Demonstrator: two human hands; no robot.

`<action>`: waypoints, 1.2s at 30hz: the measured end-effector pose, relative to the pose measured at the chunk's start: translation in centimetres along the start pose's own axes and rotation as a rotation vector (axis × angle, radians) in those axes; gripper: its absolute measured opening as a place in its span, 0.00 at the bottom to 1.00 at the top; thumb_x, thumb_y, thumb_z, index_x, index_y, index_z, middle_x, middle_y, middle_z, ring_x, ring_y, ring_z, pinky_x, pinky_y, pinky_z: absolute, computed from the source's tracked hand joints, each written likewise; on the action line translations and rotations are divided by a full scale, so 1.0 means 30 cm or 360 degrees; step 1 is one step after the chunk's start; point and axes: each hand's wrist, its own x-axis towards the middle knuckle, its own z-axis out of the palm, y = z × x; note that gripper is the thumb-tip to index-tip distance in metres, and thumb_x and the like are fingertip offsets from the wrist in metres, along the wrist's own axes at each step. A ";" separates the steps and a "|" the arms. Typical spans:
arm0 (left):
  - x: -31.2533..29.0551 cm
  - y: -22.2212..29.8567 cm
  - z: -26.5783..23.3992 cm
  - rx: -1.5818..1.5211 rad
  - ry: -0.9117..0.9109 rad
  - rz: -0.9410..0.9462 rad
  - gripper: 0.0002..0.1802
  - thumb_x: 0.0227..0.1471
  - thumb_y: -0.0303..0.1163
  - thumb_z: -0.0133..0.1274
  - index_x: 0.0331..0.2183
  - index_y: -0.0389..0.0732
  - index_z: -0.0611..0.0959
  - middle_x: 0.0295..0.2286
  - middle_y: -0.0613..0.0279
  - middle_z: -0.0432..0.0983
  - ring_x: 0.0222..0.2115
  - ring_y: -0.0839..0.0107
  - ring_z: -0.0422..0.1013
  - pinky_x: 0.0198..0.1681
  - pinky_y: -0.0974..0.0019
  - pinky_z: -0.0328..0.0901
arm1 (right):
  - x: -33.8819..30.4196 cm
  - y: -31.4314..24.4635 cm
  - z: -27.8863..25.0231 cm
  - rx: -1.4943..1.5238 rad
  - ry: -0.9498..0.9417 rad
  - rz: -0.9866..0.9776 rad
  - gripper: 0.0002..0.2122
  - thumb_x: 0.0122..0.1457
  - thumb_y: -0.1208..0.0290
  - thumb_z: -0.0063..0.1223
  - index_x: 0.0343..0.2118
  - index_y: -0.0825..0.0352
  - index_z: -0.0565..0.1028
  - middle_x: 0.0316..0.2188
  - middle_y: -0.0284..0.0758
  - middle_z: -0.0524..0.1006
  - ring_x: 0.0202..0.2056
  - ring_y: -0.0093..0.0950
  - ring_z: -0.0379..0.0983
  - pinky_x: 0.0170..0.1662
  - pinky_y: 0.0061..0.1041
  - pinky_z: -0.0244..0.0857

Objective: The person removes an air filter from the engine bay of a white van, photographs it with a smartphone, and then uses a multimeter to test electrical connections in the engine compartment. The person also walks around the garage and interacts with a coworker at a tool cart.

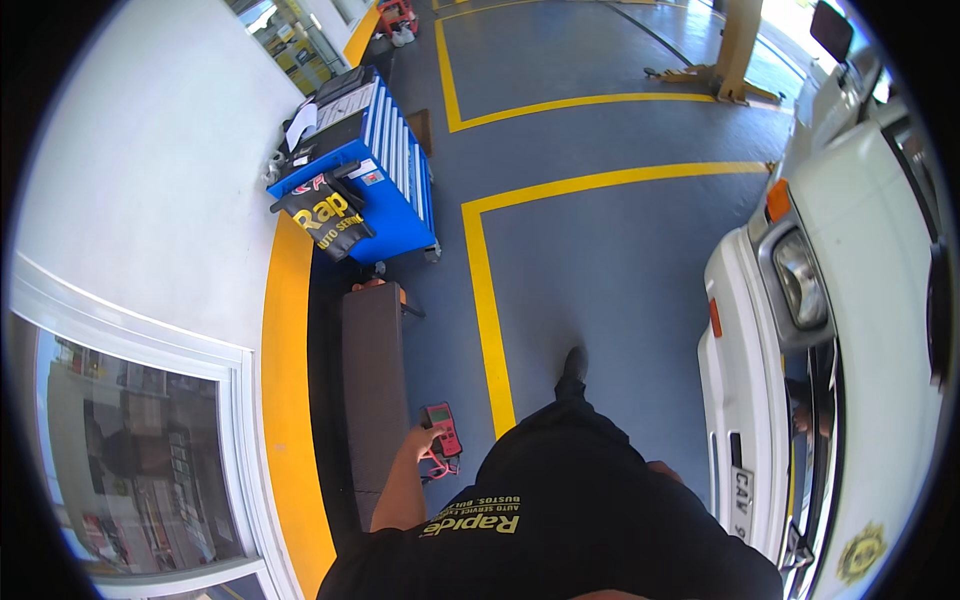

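Observation:
My left hand point(428, 440) is closed around the side of a red handheld tester point(441, 425) with a small grey display and a dark upper end. Red and dark leads point(440, 464) hang bunched beneath the hand. The tester is beside the long, dark padded bench point(373, 385), above the grey floor. Only a small patch of skin from my right arm or hand point(661, 470) shows past the edge of my black shirt. Its fingers are hidden, so whether it holds anything does not show.
A white vehicle point(738, 330) stands along the right. Ahead on the left is a blue tool cabinet point(385, 205) on wheels, with a black cover draped over its end. Yellow lines point(482, 290) mark the floor. A yellow lift post point(738, 50) rises far right; a glazed window point(140, 440) is near left.

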 end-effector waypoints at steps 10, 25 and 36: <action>0.219 0.604 0.095 -0.0240 -0.0077 -0.0116 0.32 0.51 0.45 0.67 0.56 0.47 0.78 0.43 0.56 0.83 0.39 0.61 0.82 0.44 0.50 0.76 | 0.127 -1.543 -0.367 -0.0396 0.0310 -0.0271 0.12 0.70 0.60 0.47 0.48 0.58 0.75 0.34 0.31 0.78 0.34 0.26 0.76 0.39 0.33 0.69; 0.992 1.628 -0.161 -0.0452 -0.0128 -0.0017 0.27 0.43 0.43 0.72 0.45 0.39 0.87 0.36 0.53 0.85 0.37 0.62 0.81 0.41 0.52 0.76 | 0.218 -2.969 0.023 -0.0634 0.0022 -0.0317 0.15 0.70 0.67 0.44 0.57 0.60 0.73 0.46 0.34 0.79 0.38 0.27 0.78 0.42 0.31 0.73; 0.864 2.645 -0.774 -0.0787 0.0348 0.0310 0.38 0.49 0.46 0.69 0.56 0.36 0.76 0.41 0.57 0.81 0.37 0.68 0.80 0.39 0.63 0.76 | 0.482 -4.008 0.088 -0.0926 -0.0089 -0.0261 0.16 0.69 0.63 0.47 0.56 0.60 0.72 0.45 0.35 0.79 0.42 0.30 0.77 0.46 0.37 0.71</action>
